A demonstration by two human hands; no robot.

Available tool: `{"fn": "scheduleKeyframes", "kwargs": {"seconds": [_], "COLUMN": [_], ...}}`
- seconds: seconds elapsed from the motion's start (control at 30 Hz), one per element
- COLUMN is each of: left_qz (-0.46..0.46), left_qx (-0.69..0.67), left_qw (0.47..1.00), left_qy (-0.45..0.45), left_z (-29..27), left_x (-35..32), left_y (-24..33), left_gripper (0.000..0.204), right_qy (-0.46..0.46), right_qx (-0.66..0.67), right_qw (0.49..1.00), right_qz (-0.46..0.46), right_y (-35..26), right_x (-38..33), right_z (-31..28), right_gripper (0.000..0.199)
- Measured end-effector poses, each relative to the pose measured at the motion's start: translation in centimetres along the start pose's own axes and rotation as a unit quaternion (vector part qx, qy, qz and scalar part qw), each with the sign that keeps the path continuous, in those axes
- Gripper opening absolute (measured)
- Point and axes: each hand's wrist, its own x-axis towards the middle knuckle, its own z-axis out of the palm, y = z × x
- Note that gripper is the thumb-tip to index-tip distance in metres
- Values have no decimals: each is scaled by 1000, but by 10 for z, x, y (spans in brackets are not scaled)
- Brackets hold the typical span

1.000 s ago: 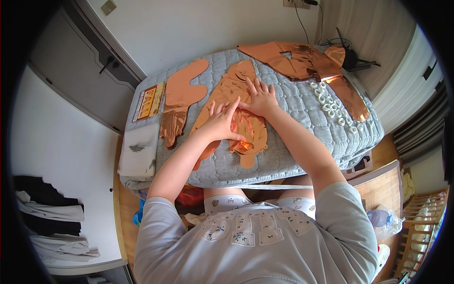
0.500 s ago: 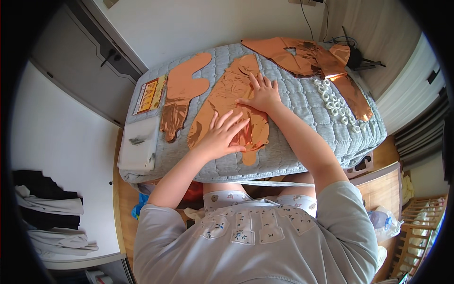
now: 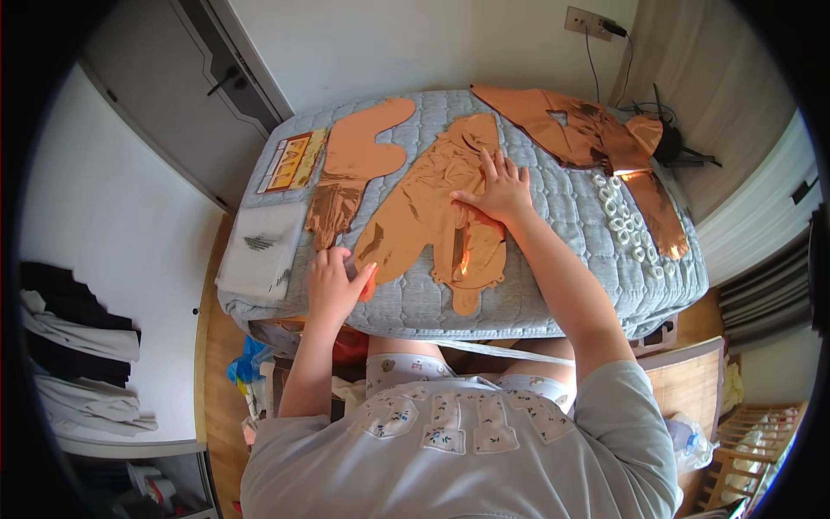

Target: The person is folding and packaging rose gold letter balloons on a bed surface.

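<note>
A flat copper-coloured foil balloon [image 3: 406,216] lies in the middle of the quilted grey bed surface, wrinkled towards its far end. On its right part rests my right hand [image 3: 501,192], palm down with fingers outstretched. My left hand [image 3: 333,284] is at the balloon's near left end, thumb apart from the fingers; reddish-orange foil [image 3: 369,281] shows by the thumb. Its fingertips are close to the crumpled lower end of a second foil balloon [image 3: 354,160] on the left. At the far right lies a third foil balloon [image 3: 571,130], partly folded over.
Several small white ribbon-like rings [image 3: 624,216] lie on the right of the bed [image 3: 553,285]. A printed card [image 3: 294,162] and a translucent white packet [image 3: 259,251] are at the left edge. A black device with antennas [image 3: 674,143] stands behind, below a wall socket [image 3: 592,22].
My left hand has moved left and nearer, off the balloon's middle to its near left end. My right hand stays on the foil. The view has shifted slightly.
</note>
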Motion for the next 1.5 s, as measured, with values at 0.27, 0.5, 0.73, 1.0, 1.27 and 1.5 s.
{"fn": "scheduleKeyframes", "kwargs": {"seconds": [0.27, 0.5, 0.73, 1.0, 1.27, 1.5], "left_qz": [-74, 48, 256, 208, 251, 298], "left_qx": [-337, -588, -475, -486, -64, -23], "left_qw": [932, 798, 789, 799, 953, 934], "left_qy": [-111, -128, -295, -286, -158, -195], "left_z": [20, 2, 36, 54, 112, 126], "left_x": [31, 64, 76, 118, 177, 179], "left_y": [-8, 67, 141, 118, 70, 70], "left_gripper": [16, 3, 50, 58, 64, 63], "right_qy": [-7, -4, 16, 4, 10, 25], "right_qx": [-2, -3, -32, -21, -18, -23], "right_qw": [1000, 1000, 999, 1000, 1000, 999], "right_qz": [-2, -4, -23, -11, -11, -13], "right_y": [0, 1, 36, 26, 24, 39], "right_x": [0, -1, 26, 31, 33, 38], "right_z": [-4, -7, 40, 45, 44, 63], "right_gripper": [127, 126, 74, 60, 61, 61]}}
